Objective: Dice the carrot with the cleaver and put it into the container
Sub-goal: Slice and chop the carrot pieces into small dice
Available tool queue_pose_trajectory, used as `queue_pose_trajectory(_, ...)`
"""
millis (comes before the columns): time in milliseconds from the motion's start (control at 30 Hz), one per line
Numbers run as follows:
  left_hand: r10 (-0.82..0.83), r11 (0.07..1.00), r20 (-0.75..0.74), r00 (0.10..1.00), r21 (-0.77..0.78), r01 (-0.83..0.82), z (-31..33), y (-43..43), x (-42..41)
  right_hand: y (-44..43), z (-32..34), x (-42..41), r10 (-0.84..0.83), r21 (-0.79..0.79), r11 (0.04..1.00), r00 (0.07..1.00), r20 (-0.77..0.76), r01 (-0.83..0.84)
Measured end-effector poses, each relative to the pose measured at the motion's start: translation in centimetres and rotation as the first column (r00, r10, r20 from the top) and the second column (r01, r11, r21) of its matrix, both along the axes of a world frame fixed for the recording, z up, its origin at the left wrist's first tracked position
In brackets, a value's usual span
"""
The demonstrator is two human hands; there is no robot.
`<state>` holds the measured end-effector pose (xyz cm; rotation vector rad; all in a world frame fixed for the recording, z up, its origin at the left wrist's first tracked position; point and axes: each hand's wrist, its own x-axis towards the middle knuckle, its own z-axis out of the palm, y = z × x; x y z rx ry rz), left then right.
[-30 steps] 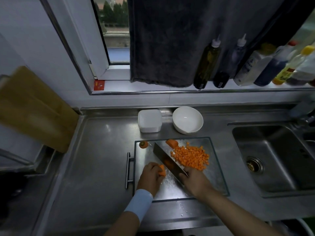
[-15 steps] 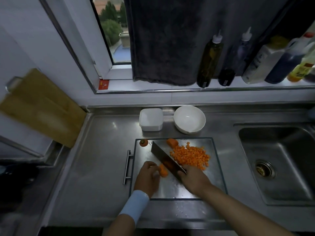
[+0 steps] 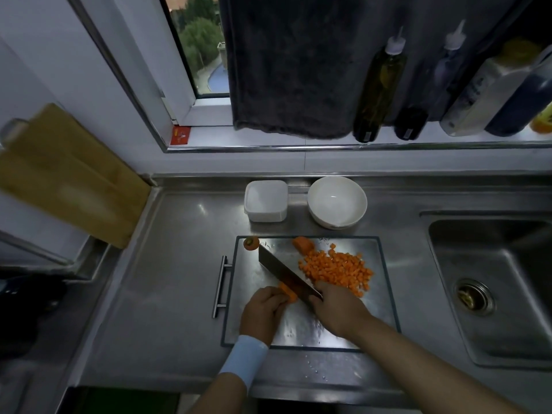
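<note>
Right hand (image 3: 337, 312) over cleaver (image 3: 286, 274) handle

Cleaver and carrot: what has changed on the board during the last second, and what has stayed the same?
The cleaver has edged slightly left on the board; nothing was taken or let go. The right hand still grips it, and the left hand still holds the carrot piece beside the blade. The diced pile, container and bowl stayed put.

I see a wet, glossy steel cutting board (image 3: 372, 249) on a brushed steel counter (image 3: 179, 264); at twelve o'clock, a matt plastic container (image 3: 265, 200) and a glazed bowl (image 3: 337, 204).
</note>
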<state>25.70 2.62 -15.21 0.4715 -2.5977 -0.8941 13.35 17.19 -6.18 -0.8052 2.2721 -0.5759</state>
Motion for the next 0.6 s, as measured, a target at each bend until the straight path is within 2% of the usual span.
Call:
queue_pose_trajectory(133,0.018,1.000,-0.050,0.999,-0.016,-0.018,-1.1,0.1,0.2,0.4,-0.2,0.5,0.033,0.005,0.999,0.999,-0.011,-0.033)
queue_pose_trajectory(367,-0.014,0.993,-0.132,0.991,-0.121,-0.002,-1.4,0.0,0.3,0.0,0.2,1.0,0.124,0.079,0.990,0.986,-0.110,-0.116)
queue_pose_trajectory(467,-0.019,0.991,-0.166,0.986,-0.131,-0.003,-1.7,0.0,0.3,0.1,1.0,1.6,0.121,0.120,0.988,0.977,-0.175,-0.101)
queue_pose_trajectory(600,-0.045,0.986,-0.144,0.989,-0.164,0.021,-1.8,-0.2,0.3,0.4,2.1,3.0,0.159,0.169,0.978,0.963,-0.219,-0.123)
